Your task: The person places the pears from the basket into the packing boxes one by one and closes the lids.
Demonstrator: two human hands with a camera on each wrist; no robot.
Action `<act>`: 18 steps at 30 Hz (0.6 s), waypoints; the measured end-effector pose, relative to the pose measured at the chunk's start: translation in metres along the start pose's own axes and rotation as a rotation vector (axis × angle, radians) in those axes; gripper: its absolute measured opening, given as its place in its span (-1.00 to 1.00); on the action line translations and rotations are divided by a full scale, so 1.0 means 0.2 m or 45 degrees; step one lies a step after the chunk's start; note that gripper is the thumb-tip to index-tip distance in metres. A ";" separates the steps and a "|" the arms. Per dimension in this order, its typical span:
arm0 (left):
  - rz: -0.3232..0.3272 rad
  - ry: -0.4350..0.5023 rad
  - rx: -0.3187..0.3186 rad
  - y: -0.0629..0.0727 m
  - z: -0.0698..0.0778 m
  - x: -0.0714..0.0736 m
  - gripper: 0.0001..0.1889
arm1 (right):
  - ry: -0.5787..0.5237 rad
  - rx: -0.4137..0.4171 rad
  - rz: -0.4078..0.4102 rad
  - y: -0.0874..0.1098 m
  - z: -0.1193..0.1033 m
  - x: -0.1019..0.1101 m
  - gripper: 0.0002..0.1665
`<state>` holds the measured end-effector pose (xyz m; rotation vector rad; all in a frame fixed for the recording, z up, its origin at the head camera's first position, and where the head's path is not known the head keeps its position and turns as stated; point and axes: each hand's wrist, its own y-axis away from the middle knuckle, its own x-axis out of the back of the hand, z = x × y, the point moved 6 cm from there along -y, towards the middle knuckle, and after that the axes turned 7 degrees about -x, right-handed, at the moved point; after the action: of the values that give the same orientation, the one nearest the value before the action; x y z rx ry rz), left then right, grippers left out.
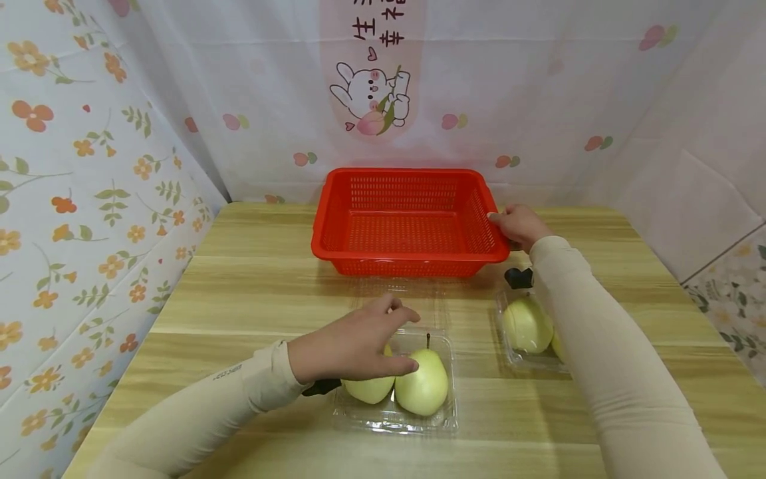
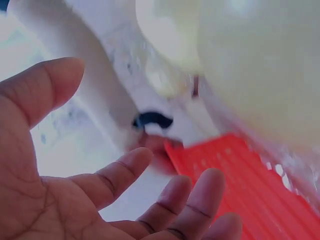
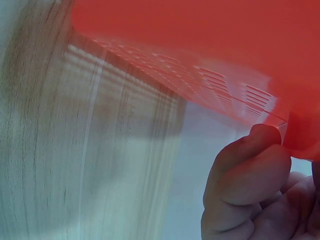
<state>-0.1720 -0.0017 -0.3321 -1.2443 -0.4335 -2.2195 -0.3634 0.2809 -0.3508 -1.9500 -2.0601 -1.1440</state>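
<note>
A red plastic basket (image 1: 407,256) with perforated walls stands at the back of the table. My right hand (image 1: 522,226) grips its right rim, thumb on top; the right wrist view shows the fingers (image 3: 252,175) curled beneath the rim. Nearer the front lies an open clear plastic box (image 1: 445,426) with two pale yellow-green pears, one of them a pear (image 1: 423,384) with its stem up. My left hand (image 1: 359,339) hovers over this box with fingers spread and loosely bent, holding nothing. In the left wrist view the left palm (image 2: 25,200) faces the camera.
Partly under my right forearm sits another clear box (image 1: 509,352) with pears (image 1: 528,326). Black wrist straps (image 1: 517,277) show at both wrists. A printed white curtain (image 1: 263,86) stands behind the wooden table (image 1: 251,299), with a floral cloth (image 1: 90,199) on the left.
</note>
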 end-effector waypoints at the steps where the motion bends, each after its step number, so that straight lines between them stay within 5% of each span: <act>1: 0.026 0.030 0.020 0.02 -0.02 0.03 -0.35 | 0.000 0.000 0.001 0.00 0.00 0.00 -0.64; 8: 0.166 0.190 0.179 0.14 -0.18 0.16 -0.40 | -0.009 -0.005 0.010 0.00 0.00 0.01 -0.65; 18: 0.291 0.345 0.303 0.21 -0.35 0.22 -0.41 | -0.039 0.000 -0.012 -0.01 0.00 0.00 -0.62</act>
<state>-0.2124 -0.0852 -0.3313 -0.8126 -0.4111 -2.0352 -0.3650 0.2808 -0.3523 -1.9719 -2.0868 -1.1233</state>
